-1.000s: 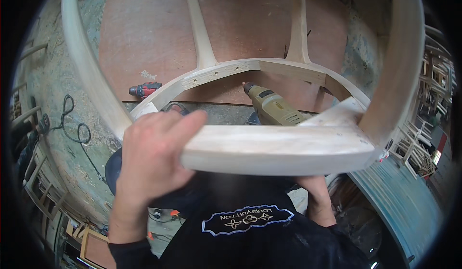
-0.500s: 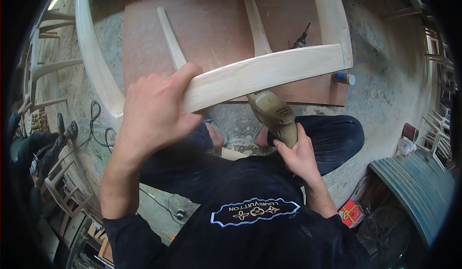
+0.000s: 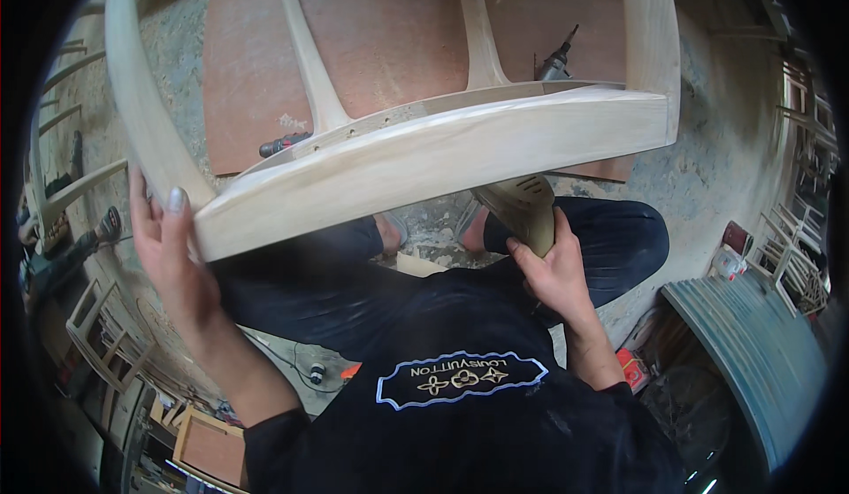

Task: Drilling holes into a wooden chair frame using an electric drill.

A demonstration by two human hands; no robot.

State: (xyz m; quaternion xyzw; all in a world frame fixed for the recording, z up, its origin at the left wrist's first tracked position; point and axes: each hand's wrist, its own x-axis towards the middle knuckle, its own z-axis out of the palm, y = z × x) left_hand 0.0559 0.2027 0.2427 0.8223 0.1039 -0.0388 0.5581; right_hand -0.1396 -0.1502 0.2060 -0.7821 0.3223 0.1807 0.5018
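Two bare hands worked over an unfinished pale wooden chair frame [image 3: 424, 153] held up close to the camera, above the person's lap and crossed legs. At the frame's left corner the left hand [image 3: 172, 255] lay with its fingers spread flat against the wood, where the curved side rail met the broad front rail, its grip open rather than closed around anything. Below that rail the right hand [image 3: 553, 268] was wrapped firmly on the handle of a cream-coloured power tool [image 3: 522, 211], whose front end was hidden behind the rail, so its working tip could not be made out. No container showed clearly; a reddish box-like thing [image 3: 630, 366] near the right elbow was too cut off to tell what it held. Under the frame a reddish-brown board [image 3: 389, 43] lay on the rough, dusty concrete floor [image 3: 707, 167], with a dark drill [image 3: 555, 61] on it at the right and another dark tool [image 3: 283, 145] half hidden by the frame's inner rail. More bare wooden chair frames [image 3: 97, 326] stood at the left edge and others at the far right, bent by the lens, and a blue corrugated sheet [image 3: 752, 352] lay at lower right.
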